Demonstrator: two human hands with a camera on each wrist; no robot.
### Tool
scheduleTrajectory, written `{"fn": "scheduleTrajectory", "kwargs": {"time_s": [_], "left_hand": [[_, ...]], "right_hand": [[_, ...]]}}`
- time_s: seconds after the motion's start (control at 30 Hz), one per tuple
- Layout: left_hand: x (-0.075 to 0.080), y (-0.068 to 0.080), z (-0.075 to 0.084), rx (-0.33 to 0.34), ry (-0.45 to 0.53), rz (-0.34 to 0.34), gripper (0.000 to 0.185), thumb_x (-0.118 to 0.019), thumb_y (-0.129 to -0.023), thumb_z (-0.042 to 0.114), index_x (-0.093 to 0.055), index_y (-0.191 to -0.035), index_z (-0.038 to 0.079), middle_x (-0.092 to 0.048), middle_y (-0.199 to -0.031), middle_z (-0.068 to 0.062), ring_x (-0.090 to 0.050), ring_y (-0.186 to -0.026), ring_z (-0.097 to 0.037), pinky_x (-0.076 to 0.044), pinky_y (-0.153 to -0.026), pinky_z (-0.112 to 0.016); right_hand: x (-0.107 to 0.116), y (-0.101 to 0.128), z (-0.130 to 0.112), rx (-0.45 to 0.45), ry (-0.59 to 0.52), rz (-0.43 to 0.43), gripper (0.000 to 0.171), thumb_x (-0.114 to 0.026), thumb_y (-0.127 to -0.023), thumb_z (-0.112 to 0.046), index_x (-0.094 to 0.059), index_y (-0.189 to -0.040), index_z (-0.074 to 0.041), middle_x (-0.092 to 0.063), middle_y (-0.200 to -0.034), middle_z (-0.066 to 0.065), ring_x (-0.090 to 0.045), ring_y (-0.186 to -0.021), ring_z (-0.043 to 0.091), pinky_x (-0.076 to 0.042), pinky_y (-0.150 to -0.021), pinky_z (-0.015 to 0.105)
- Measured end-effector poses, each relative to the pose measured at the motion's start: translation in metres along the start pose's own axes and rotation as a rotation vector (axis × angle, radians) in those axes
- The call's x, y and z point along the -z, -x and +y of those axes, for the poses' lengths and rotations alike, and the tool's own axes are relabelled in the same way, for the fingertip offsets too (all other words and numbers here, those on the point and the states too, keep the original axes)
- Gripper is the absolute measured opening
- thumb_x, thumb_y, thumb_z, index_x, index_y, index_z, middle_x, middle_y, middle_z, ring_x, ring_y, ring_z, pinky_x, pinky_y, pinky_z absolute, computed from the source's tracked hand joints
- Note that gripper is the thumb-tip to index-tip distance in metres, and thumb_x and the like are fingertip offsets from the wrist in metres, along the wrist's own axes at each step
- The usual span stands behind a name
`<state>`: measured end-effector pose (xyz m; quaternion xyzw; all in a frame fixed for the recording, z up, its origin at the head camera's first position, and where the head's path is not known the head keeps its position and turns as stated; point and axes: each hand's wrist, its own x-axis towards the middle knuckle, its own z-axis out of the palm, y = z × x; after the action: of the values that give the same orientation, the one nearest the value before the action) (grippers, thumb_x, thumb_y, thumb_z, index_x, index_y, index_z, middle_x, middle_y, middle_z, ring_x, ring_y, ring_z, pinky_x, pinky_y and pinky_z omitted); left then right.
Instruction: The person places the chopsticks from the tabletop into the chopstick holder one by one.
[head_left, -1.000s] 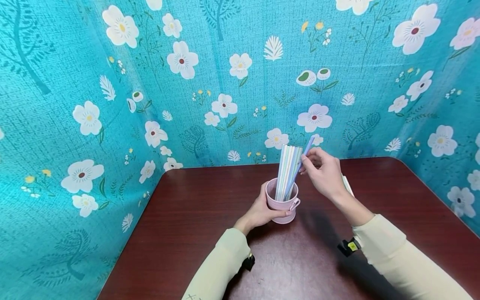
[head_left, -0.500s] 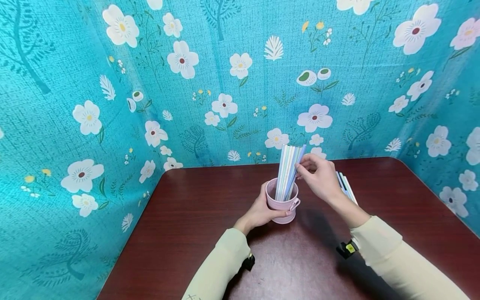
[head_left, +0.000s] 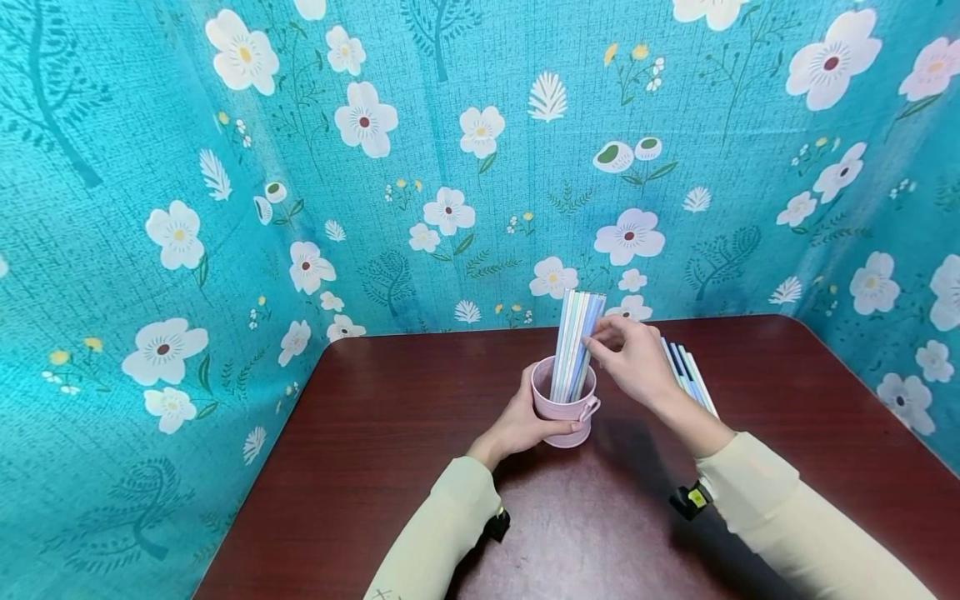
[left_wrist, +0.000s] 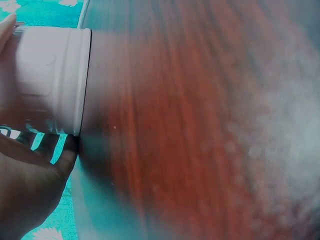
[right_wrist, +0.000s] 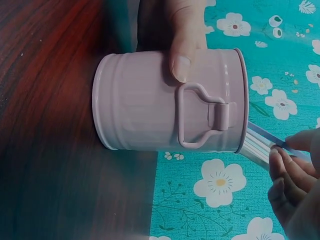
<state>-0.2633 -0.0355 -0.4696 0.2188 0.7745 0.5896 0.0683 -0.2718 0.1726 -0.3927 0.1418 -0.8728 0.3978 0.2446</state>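
A small pink bucket (head_left: 558, 410) stands upright on the dark red-brown table. My left hand (head_left: 522, 423) grips it from the left, its thumb across the front below the rim. Long thin pastel sticks (head_left: 567, 342), white, green and blue, stand in a bundle inside and lean slightly right. At the bundle's right side my right hand (head_left: 632, 357) pinches a blue stick (right_wrist: 270, 138) between thumb and fingers, above the rim. The right wrist view shows this stick beside the white ones, its lower end hidden in the bucket. A pink loop handle (right_wrist: 182, 120) hangs on the bucket's side.
More thin sticks (head_left: 690, 375), white, blue and dark, lie on the table (head_left: 405, 400) right of the bucket, partly behind my right wrist. Teal flowered cloth (head_left: 450, 275) hangs along the table's back and sides.
The blue stick in my right hand has tilted in against the bundle and gone lower into the bucket. My right hand has moved left and down, uncovering more sticks on the table.
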Motion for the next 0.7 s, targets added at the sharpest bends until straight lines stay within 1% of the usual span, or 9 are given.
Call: {"fn": "scheduleTrajectory", "kwargs": {"time_s": [0.17,0.3,0.4,0.5,0.6,0.7], "left_hand": [[0.0,0.001,0.0,0.001,-0.006,0.003,0.105,-0.092,-0.075,0.01,-0.025,-0.156,0.019,-0.05,-0.146,-0.003,-0.05,-0.131,-0.02,-0.036,-0.113,-0.04],[0.0,0.001,-0.002,-0.014,-0.008,0.01,0.104,-0.092,-0.075,0.012,-0.026,-0.155,0.02,-0.051,-0.145,-0.001,-0.051,-0.13,-0.017,-0.037,-0.112,-0.039],[-0.001,0.0,-0.005,-0.024,-0.009,0.014,0.104,-0.093,-0.074,0.014,-0.027,-0.154,0.021,-0.051,-0.144,0.002,-0.05,-0.13,-0.014,-0.038,-0.112,-0.037],[0.0,-0.001,-0.005,-0.027,-0.01,0.013,0.104,-0.093,-0.074,0.014,-0.027,-0.154,0.022,-0.051,-0.144,0.003,-0.05,-0.13,-0.013,-0.037,-0.112,-0.036],[0.0,0.0,-0.002,-0.025,-0.012,0.012,0.104,-0.093,-0.075,0.012,-0.027,-0.154,0.02,-0.051,-0.144,0.001,-0.05,-0.13,-0.015,-0.037,-0.112,-0.037],[0.0,-0.001,-0.003,-0.016,-0.01,0.011,0.105,-0.092,-0.074,0.01,-0.027,-0.155,0.019,-0.051,-0.144,0.0,-0.051,-0.13,-0.017,-0.037,-0.113,-0.038]], "right_hand": [[-0.001,-0.001,0.003,0.008,0.061,0.028,0.012,-0.077,-0.091,-0.015,-0.072,-0.096,-0.005,-0.075,-0.081,0.008,-0.07,-0.07,0.021,-0.05,-0.06,0.036],[-0.002,-0.001,0.008,0.004,0.084,0.034,0.012,-0.077,-0.091,-0.016,-0.074,-0.095,-0.006,-0.075,-0.082,0.009,-0.071,-0.072,0.023,-0.051,-0.062,0.039],[-0.002,-0.002,0.012,-0.003,0.1,0.035,0.011,-0.076,-0.092,-0.018,-0.074,-0.093,-0.006,-0.075,-0.082,0.008,-0.072,-0.073,0.024,-0.051,-0.063,0.039],[-0.002,-0.002,0.015,-0.01,0.116,0.04,0.012,-0.077,-0.092,-0.019,-0.072,-0.089,-0.008,-0.073,-0.077,0.006,-0.068,-0.07,0.022,-0.048,-0.06,0.037],[-0.001,-0.002,0.018,-0.017,0.124,0.041,0.015,-0.077,-0.092,-0.02,-0.071,-0.086,-0.008,-0.071,-0.073,0.004,-0.064,-0.066,0.02,-0.046,-0.058,0.036],[0.0,-0.003,0.019,-0.018,0.124,0.034,0.016,-0.077,-0.092,-0.021,-0.071,-0.086,-0.007,-0.07,-0.072,0.004,-0.063,-0.065,0.019,-0.046,-0.058,0.035]]}}
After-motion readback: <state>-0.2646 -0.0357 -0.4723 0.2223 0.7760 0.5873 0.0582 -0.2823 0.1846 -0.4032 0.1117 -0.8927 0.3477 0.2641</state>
